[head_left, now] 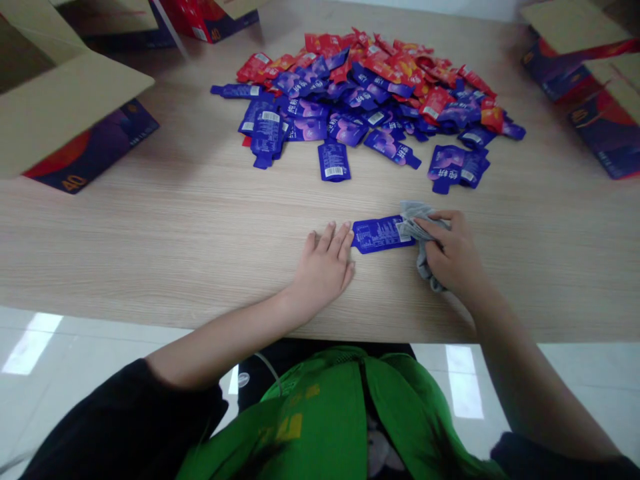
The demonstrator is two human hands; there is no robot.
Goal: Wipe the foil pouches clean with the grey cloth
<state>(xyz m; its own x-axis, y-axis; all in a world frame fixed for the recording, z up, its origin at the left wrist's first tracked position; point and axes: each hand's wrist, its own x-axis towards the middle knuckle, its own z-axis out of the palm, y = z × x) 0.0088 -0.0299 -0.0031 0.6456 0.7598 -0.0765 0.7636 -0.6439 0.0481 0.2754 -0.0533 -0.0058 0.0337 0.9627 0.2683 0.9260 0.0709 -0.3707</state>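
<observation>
A blue foil pouch (377, 235) lies flat on the wooden table, its printed side with the barcode facing up. My left hand (325, 267) rests palm down with fingers stretched out, the fingertips touching the pouch's narrow left end. Bunched in my right hand (453, 253) is a grey cloth (423, 223), pressed against the right end of the pouch and covering that edge. Beyond my hands, a single blue pouch (334, 162) lies in front of a heap of blue and red pouches (360, 93).
An open cardboard box (95, 140) stands at the left, with another red and blue box (210, 23) behind it. More open boxes (607, 127) are at the right edge. The table's front edge (380, 339) runs close to my body.
</observation>
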